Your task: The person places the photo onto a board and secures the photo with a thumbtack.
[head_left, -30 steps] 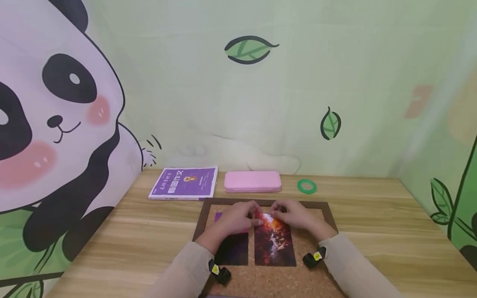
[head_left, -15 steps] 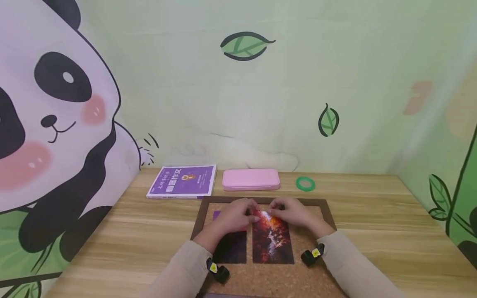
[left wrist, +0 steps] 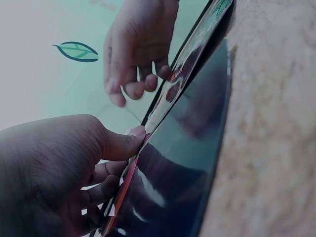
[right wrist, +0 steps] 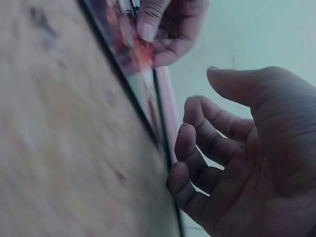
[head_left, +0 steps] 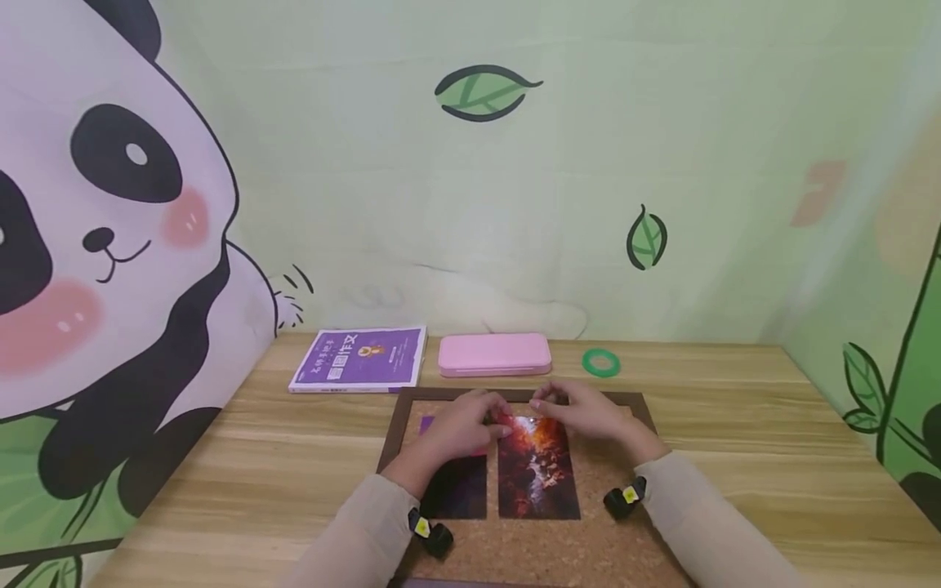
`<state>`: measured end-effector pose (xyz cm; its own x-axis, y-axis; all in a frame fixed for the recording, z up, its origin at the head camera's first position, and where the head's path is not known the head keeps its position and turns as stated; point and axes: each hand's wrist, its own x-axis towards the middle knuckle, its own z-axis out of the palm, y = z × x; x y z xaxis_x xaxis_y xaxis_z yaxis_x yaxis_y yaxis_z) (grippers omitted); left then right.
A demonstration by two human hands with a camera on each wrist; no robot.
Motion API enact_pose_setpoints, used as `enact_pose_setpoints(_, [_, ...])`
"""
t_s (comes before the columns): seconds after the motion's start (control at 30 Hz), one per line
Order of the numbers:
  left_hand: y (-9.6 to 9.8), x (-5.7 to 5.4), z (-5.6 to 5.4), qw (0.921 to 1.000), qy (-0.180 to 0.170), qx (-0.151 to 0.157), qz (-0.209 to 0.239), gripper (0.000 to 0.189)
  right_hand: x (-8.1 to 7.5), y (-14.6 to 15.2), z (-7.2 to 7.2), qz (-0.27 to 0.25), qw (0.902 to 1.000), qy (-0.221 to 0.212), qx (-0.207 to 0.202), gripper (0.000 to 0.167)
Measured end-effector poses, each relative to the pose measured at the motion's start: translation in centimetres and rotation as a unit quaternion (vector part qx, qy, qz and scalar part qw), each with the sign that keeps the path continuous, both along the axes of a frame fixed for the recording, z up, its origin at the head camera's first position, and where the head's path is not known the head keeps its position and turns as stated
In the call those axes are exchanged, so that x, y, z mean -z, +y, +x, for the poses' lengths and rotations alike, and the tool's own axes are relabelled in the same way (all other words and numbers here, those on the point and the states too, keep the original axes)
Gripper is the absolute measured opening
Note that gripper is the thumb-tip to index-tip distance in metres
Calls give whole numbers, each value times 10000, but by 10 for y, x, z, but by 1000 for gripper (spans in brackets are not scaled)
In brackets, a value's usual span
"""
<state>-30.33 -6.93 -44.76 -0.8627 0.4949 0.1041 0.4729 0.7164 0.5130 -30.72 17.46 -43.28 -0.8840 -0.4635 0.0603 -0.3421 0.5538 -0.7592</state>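
A photo print with a fiery red and orange picture lies on the framed corkboard. My left hand pinches its upper left corner between thumb and fingers, and the left wrist view shows the thumb on the edge. My right hand hovers over the top right corner, fingers loosely bent and holding nothing; the right wrist view shows its thumb apart from the fingers. A second, darker print with purple at its top lies left of the first, partly hidden under my left hand and forearm.
Behind the board, a purple book, a pink case and a roll of green tape lie along the back of the wooden table. A wall cloth with a panda hangs behind and at the left.
My right hand has come away from the print's top edge, rising slightly and spreading its thumb and fingers. The left hand keeps its place at the upper left corner.
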Motion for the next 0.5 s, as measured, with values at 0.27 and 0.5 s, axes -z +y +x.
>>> enact_pose_setpoints(0.27, [-3, -3, -4, 9994, 192, 151, -227, 23, -20, 26, -9, -35, 9955, 930, 195, 25])
enact_pose_setpoints(0.5, [-22, -18, -8, 9994, -63, 294, 163, 24, -26, 46, -12, 940, 9751, 1904, 645, 32])
